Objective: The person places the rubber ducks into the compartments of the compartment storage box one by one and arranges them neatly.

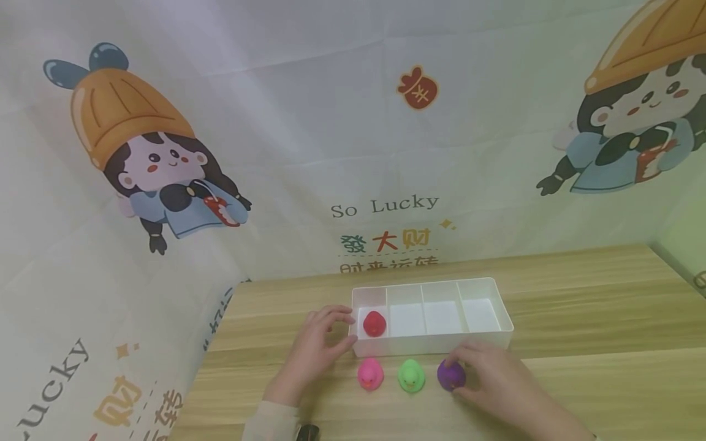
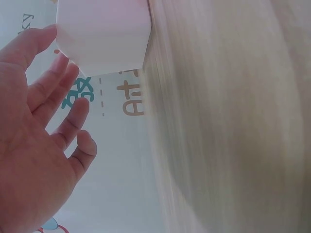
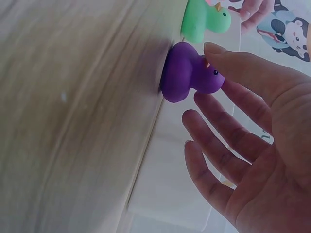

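Note:
A white box point(image 1: 432, 345) with several compartments stands on the table, a red toy point(image 1: 374, 324) in its leftmost one. The fingers and thumb of my left hand point(image 1: 318, 343) are spread at the box's left end, seeming to touch its edge; the left wrist view shows the hand point(image 2: 43, 126) loosely bent there. My right hand point(image 1: 491, 376) has thumb and index finger about the head of a purple rubber duck point(image 3: 177, 73), which still sits on the table before the box. Its other fingers hang loosely bent. A green duck point(image 1: 411, 376) and a pink duck point(image 1: 370, 374) sit to its left.
The wooden table point(image 1: 595, 306) runs back to a printed cloth point(image 1: 309, 153) hung behind and at the left. A dark object point(image 1: 307, 433) shows beside the left sleeve point(image 1: 270, 421) at the bottom edge.

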The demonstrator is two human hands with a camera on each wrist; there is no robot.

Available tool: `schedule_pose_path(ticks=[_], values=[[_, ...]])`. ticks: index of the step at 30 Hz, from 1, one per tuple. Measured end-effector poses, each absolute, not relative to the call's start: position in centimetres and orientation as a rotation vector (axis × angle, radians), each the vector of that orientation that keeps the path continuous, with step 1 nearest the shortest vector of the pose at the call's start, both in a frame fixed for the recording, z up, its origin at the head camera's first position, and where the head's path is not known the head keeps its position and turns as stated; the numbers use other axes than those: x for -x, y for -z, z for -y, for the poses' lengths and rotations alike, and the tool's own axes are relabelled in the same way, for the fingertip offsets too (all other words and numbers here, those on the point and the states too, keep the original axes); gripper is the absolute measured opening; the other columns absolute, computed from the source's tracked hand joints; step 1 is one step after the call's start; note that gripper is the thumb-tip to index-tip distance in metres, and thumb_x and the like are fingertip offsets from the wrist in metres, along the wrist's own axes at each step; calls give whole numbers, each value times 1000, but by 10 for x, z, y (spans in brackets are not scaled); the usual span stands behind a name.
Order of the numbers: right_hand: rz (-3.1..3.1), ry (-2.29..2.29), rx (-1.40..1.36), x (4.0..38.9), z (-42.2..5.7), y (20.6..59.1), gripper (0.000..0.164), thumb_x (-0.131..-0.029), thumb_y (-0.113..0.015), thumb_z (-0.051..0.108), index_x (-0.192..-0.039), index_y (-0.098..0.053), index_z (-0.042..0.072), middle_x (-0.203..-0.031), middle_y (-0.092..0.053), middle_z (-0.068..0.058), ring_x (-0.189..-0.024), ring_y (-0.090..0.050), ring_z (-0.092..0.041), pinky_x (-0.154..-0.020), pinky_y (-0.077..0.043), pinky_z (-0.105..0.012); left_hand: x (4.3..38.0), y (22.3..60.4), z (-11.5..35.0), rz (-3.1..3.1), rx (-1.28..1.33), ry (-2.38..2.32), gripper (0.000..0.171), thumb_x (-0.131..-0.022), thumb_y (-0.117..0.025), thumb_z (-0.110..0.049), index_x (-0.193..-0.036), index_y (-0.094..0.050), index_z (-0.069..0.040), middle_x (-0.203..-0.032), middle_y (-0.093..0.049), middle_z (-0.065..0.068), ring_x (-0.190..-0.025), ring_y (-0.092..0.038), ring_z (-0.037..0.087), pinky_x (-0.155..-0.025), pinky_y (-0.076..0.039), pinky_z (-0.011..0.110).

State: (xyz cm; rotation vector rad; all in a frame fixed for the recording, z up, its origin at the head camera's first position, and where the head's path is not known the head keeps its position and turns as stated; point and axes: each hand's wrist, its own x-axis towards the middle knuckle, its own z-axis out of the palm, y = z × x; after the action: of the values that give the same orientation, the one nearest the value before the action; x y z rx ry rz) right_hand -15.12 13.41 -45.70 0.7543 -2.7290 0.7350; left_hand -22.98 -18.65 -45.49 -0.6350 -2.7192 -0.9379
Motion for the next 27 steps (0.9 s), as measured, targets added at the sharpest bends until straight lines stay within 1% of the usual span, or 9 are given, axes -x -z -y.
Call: schedule_pose_path(ticks=[11, 19, 27], values=[[2684, -717, -774, 152, -133, 458, 34, -59, -77, 27, -89, -62, 27, -87, -54, 19, -83, -52, -3, -73, -45, -26, 230, 455, 186, 2723, 638, 935, 28, -76, -68, -34, -100, -59, -26, -118, -47, -17, -104, -39, 4, -81, -41, 29], [2670, -708, -752, 153, -131, 461, 33, -60, -77, 27, -88, -62, 30, -86, -53, 21, -81, -51, -1, -72, -45, -25, 230, 453, 187, 2746, 655, 946, 28, -78, -66, -32, -103, -58, -22, -121, -46, -13, -108, -38, 9, -84, -41, 33], [2664, -700, -747, 152, -130, 461, 32, -61, -76, 28, -89, -61, 30, -87, -53, 21, -82, -49, 1, -73, -44, -24, 230, 454, 187, 2739, 657, 934, 28, -77, -66, -34, -102, -58, -23, -121, -46, -13, -106, -39, 8, -83, -41, 32]])
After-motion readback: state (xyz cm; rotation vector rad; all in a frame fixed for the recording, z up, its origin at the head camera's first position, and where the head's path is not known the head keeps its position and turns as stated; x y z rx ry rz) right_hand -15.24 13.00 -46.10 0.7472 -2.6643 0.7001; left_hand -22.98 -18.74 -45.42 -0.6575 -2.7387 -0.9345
